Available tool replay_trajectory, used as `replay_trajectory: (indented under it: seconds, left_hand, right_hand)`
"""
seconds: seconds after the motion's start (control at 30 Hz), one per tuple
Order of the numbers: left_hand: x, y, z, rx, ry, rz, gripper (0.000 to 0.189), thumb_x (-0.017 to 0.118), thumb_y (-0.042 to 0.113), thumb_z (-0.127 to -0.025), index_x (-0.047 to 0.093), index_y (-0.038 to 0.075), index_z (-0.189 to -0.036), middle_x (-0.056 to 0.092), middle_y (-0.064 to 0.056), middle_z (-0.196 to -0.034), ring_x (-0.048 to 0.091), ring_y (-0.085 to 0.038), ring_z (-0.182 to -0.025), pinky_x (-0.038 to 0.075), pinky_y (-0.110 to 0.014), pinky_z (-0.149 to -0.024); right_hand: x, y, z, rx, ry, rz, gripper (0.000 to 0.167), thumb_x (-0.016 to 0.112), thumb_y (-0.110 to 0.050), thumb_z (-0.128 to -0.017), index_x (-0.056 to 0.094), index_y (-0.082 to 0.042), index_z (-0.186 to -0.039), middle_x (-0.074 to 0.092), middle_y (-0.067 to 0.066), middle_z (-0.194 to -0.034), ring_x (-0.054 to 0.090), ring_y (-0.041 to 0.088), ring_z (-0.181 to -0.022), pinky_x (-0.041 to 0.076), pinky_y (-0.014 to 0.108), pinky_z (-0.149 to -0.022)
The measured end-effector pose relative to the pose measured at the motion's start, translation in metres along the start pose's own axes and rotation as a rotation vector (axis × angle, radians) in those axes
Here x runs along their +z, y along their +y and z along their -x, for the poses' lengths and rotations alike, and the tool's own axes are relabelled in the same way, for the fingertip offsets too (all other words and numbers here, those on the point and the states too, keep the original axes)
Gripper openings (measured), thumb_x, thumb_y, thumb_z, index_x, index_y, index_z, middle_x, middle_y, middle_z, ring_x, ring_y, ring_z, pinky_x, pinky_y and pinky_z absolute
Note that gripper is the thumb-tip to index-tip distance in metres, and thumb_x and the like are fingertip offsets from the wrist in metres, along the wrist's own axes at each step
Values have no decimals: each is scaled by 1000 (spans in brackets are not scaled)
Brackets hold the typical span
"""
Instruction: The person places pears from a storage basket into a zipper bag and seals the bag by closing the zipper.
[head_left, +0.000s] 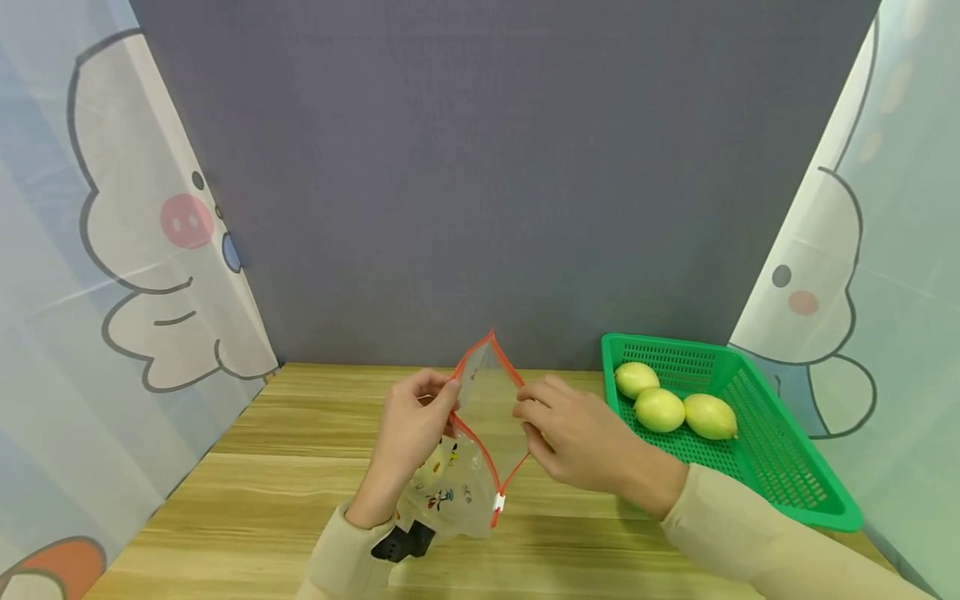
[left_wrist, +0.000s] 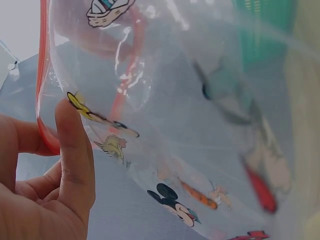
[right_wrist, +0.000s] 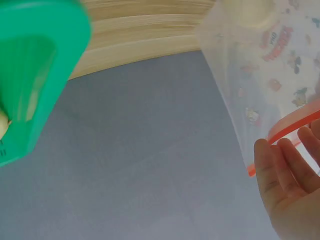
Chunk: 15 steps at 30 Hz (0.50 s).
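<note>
A clear zip bag (head_left: pixel 468 492) with red edging and cartoon prints is held up over the table, its mouth spread into a diamond. My left hand (head_left: pixel 416 417) pinches the left side of the red rim between thumb and fingers; the left wrist view shows this grip (left_wrist: pixel 55 170) close up. On the opposite side, my right hand (head_left: pixel 573 429) holds the other rim, its fingertips (right_wrist: pixel 265 150) at the red strip. A white slider (head_left: pixel 499 502) sits at the near corner of the mouth. Through the bag's film, a pale yellow rounded shape (right_wrist: pixel 250 11) shows in the right wrist view.
To the right stands a green plastic basket (head_left: pixel 806 446) with three yellow lemons (head_left: pixel 660 410) at its far left. The wooden table (head_left: pixel 247 483) ends at a grey backdrop (head_left: pixel 465 183). Printed curtains (head_left: pixel 127 333) hang at both sides.
</note>
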<state>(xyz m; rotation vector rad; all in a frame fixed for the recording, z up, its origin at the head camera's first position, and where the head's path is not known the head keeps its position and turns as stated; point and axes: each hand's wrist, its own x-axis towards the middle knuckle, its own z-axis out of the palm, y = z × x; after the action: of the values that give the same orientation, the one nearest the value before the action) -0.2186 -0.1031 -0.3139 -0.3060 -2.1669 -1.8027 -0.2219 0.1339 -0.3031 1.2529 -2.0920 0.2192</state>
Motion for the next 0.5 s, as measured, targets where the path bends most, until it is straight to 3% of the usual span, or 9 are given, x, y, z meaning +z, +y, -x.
replay_trajectory:
  seconds: [0.1, 0.3, 0.5]
  left_hand:
    - [0, 0, 0, 0, 1, -1, 15, 65, 9, -100, 70, -5, -98, 65, -23, -82, 65, -23, -52, 62, -41, -53]
    - [0, -1, 0, 5, 3, -5, 12, 65, 9, -100, 71, -1, -95, 65, -12, -77, 65, -24, -52, 62, -44, -54]
    - [-1, -1, 0, 5, 1, 0, 12, 66, 10, -100, 71, 0, -95, 65, -11, -77, 65, -24, -52, 62, -43, -54]
  right_hand:
    - [-3, 4, 2, -5, -17, 22, 14, 67, -4, -84, 69, -9, -97, 65, 1, -102, 62, 18, -95, 57, 28, -62]
    - [-7, 16, 6, 12, -53, 88, 15, 69, -8, -86, 68, -7, -101, 65, 2, -102, 62, 21, -93, 58, 33, -73]
    - [-7, 37, 14, 66, -76, 170, 16, 66, -11, -88, 69, -5, -103, 67, 6, -103, 63, 27, -94, 54, 39, -72]
